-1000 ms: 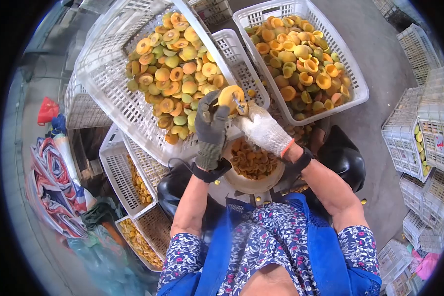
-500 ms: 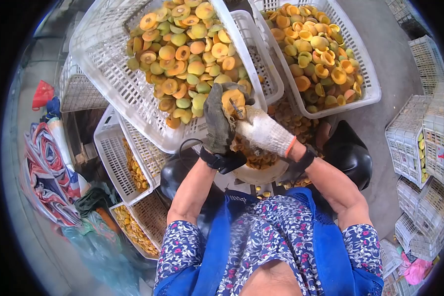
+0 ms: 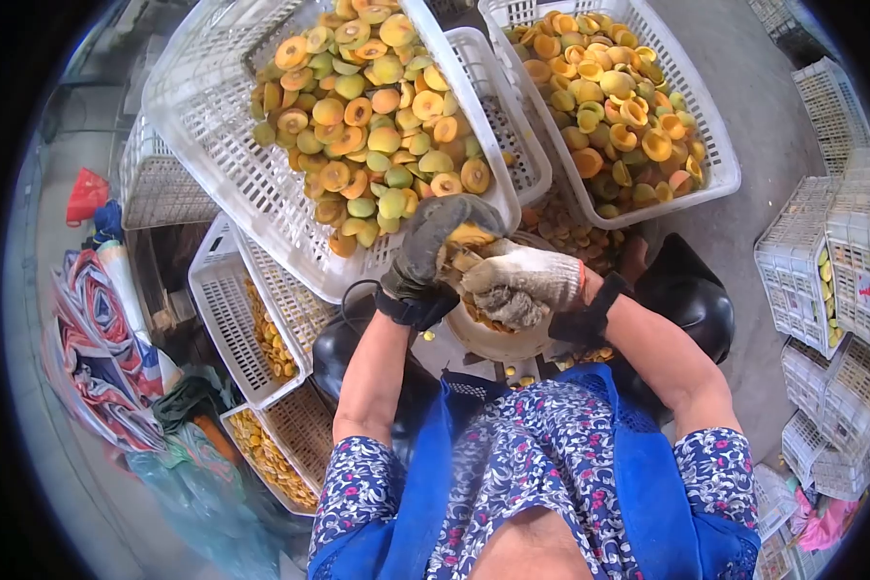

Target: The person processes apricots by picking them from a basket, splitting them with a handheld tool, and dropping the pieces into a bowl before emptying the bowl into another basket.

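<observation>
My left hand [image 3: 429, 244], in a dark grey glove, is wrapped round a yellow peach half [image 3: 470, 234]. Its fingers curl over the top, hiding much of the fruit. My right hand [image 3: 520, 280], in a dirty white knit glove, is closed against the underside of that half. It grips a small metal pitting tool [image 3: 463, 259], mostly hidden between the gloves. Both hands meet above a pale tub [image 3: 498, 344] with brown-orange scraps in it. Just beyond them is a tilted white crate [image 3: 217, 126] with a heap of cut peach halves [image 3: 377, 121].
At the upper right, another white crate [image 3: 720, 145] holds hollowed peach halves [image 3: 623, 92]. Crates with orange pieces [image 3: 271, 454] stand at the left, beside striped sacking [image 3: 106, 338] and a green plastic bag [image 3: 203, 503]. Stacked crates [image 3: 793, 261] line the right side.
My left fingers have rolled over the peach half, turning its cut face from view. My right hand has dropped slightly and curled up tighter, and the tool now shows less.
</observation>
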The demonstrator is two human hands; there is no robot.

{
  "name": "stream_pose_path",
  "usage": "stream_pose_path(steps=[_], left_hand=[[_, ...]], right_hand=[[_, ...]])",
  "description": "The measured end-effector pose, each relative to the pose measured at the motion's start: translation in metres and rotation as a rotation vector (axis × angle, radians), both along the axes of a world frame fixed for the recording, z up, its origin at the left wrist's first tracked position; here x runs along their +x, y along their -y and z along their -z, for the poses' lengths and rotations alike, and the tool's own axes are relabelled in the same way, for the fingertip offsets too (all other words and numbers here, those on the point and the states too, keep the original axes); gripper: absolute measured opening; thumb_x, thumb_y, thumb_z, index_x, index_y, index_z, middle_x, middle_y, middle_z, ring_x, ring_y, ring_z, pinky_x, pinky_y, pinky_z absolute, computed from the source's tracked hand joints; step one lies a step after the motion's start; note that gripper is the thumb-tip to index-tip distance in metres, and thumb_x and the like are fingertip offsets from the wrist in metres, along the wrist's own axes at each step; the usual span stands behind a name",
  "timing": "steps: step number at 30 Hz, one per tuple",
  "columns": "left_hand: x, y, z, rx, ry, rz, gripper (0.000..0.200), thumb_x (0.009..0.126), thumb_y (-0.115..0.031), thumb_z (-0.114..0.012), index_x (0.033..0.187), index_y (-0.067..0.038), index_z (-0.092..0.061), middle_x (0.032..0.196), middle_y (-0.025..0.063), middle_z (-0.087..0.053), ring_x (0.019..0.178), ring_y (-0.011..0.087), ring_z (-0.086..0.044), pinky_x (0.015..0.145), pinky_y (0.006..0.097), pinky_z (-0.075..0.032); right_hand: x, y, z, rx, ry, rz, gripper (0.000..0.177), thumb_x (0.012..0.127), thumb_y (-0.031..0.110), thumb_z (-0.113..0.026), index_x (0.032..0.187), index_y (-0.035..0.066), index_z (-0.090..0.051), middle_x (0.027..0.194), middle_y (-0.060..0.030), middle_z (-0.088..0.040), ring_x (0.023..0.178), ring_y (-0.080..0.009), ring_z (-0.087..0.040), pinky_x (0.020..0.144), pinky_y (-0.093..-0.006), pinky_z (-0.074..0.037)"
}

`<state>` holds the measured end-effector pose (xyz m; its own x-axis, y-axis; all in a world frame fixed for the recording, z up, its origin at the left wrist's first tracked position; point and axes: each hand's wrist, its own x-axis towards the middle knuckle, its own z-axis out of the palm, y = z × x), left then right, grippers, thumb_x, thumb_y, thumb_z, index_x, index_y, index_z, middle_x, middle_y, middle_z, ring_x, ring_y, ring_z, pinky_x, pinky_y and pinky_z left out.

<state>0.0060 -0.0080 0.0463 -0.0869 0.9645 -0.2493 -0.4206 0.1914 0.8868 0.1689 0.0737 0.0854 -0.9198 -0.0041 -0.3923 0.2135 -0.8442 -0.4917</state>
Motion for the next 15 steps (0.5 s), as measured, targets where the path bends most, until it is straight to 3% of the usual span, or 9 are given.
stream_pose_path(steps=[2,3,4,5,6,10,12,13,15], left_hand=[[0.006,-0.002,-0.011,-0.054,0.102,-0.218,0.033,0.095,-0.030,-0.054,0.092,0.001,-0.064,0.087,0.0088,-0.066,0.084,0.0177,-0.065,0.077,0.0284,-0.053],[-0.005,-0.001,-0.012,0.277,-0.640,-0.111,0.038,0.097,-0.035,-0.051,0.100,0.001,-0.063,0.090,0.0088,-0.065,0.084,0.0194,-0.065,0.081,0.0346,-0.054],[-0.022,0.003,0.001,0.280,-0.646,-0.108,0.038,0.097,-0.035,-0.051,0.100,0.001,-0.063,0.090,0.0088,-0.065,0.084,0.0194,-0.065,0.081,0.0346,-0.054],[-0.043,0.009,0.025,0.076,-0.264,-0.479,0.040,0.097,-0.037,-0.049,0.104,0.001,-0.060,0.092,0.0091,-0.065,0.085,0.0213,-0.065,0.083,0.0388,-0.054],[-0.056,0.010,0.037,-0.133,0.137,-0.828,0.043,0.098,-0.039,-0.048,0.109,0.001,-0.058,0.094,0.0093,-0.065,0.086,0.0233,-0.066,0.084,0.0430,-0.055],[-0.054,-0.020,-0.022,0.007,-0.141,-0.791,0.041,0.098,-0.040,-0.048,0.114,-0.003,-0.056,0.095,0.0059,-0.065,0.092,0.0267,-0.065,0.085,0.0501,-0.054],[-0.038,-0.055,-0.062,0.188,0.170,-0.576,0.036,0.097,-0.037,-0.049,0.112,-0.005,-0.058,0.102,0.0070,-0.066,0.100,0.0290,-0.063,0.084,0.0439,-0.054],[-0.044,-0.060,-0.051,0.192,0.174,-0.579,0.036,0.097,-0.037,-0.049,0.112,-0.005,-0.058,0.102,0.0070,-0.066,0.100,0.0290,-0.063,0.084,0.0439,-0.054],[-0.076,-0.069,0.013,0.385,-1.358,-0.089,0.035,0.096,-0.035,-0.049,0.117,-0.008,-0.059,0.108,0.0120,-0.065,0.104,0.0315,-0.060,0.085,0.0401,-0.051]], right_hand=[[-0.004,-0.009,0.034,0.110,0.046,-0.109,0.026,0.089,0.026,-0.060,0.101,0.003,-0.064,0.088,-0.0047,-0.066,0.079,-0.0132,-0.061,0.070,-0.0320,-0.050],[-0.006,-0.015,0.026,0.378,0.103,-0.355,0.021,0.087,0.022,-0.061,0.099,0.006,-0.064,0.084,-0.0041,-0.064,0.071,-0.0129,-0.060,0.063,-0.0290,-0.049],[-0.006,-0.019,0.021,0.650,0.161,-0.603,0.015,0.085,0.018,-0.063,0.097,0.008,-0.063,0.079,-0.0035,-0.062,0.063,-0.0125,-0.058,0.055,-0.0260,-0.049],[0.004,-0.005,0.080,1.263,-0.410,-0.327,0.017,0.081,0.020,-0.061,0.091,0.006,-0.063,0.082,-0.0128,-0.067,0.069,-0.0269,-0.064,0.064,-0.0346,-0.053],[0.005,0.003,0.068,1.342,-0.132,-0.735,0.023,0.079,0.022,-0.059,0.094,0.006,-0.065,0.091,-0.0170,-0.068,0.082,-0.0354,-0.066,0.072,-0.0413,-0.053],[0.019,0.020,0.083,1.469,0.020,-0.700,0.030,0.081,0.024,-0.055,0.101,0.005,-0.067,0.095,-0.0184,-0.069,0.089,-0.0350,-0.067,0.075,-0.0440,-0.052],[0.017,0.009,0.069,1.382,0.054,-0.581,0.033,0.082,0.025,-0.053,0.100,0.001,-0.066,0.094,-0.0197,-0.069,0.088,-0.0365,-0.066,0.075,-0.0458,-0.052],[0.014,0.008,0.079,1.417,-0.024,-0.587,0.033,0.082,0.025,-0.053,0.100,0.001,-0.066,0.094,-0.0202,-0.068,0.088,-0.0369,-0.066,0.076,-0.0456,-0.051],[0.010,0.003,0.087,1.463,-0.093,-0.573,0.032,0.083,0.025,-0.053,0.100,0.002,-0.066,0.094,-0.0208,-0.068,0.087,-0.0373,-0.065,0.076,-0.0455,-0.051]])
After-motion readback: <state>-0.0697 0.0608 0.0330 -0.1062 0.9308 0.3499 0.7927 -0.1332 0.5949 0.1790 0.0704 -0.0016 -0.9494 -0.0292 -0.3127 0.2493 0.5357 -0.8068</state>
